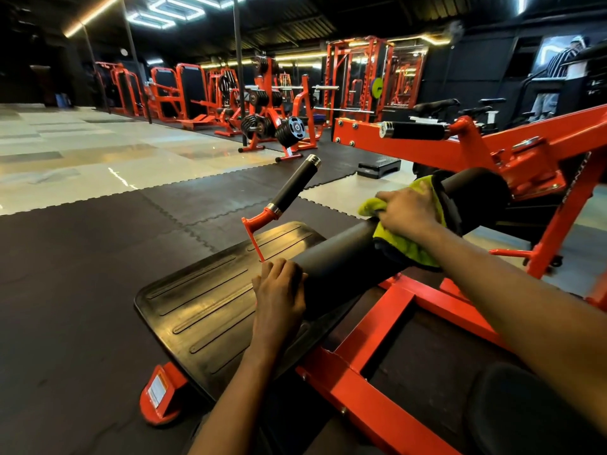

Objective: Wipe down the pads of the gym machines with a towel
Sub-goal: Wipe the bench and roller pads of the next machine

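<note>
Looking across black rubber floor matting (82, 274) in a gym crowded with orange racks and weight plates well back. Leaning over an orange machine frame (427, 305) at the near right. Facing a ribbed black footplate (197, 300) lying just beside that frame on the left. Wiping a black roller pad (341, 254) set across the frame above the footplate, in line with a second roller pad (473, 192) further right. Passing near a black foam handle (292, 185) sticking up on an orange stalk by the footplate, apart from both grips.

Pressing a yellow-green towel (410, 247) onto the top of the near roller pad, at its far end, close to the gap between the two pads. Bunching that towel under the right grip (407, 208), curling the fingers down over the cloth and clamping it against the pad. Steadying the near end of the same pad with the left grip (279, 290), bending the fingers over its end edge and holding nothing else.

Judging the towel as light, soft and limp, apt to fold over or slip loose unless gathered in the palm. Favouring a full-hand hold on the bunched middle, leaving a flat face down. Judging the pad as firm, smooth-skinned and probably free to roll, so calling for bracing at its end.
</note>
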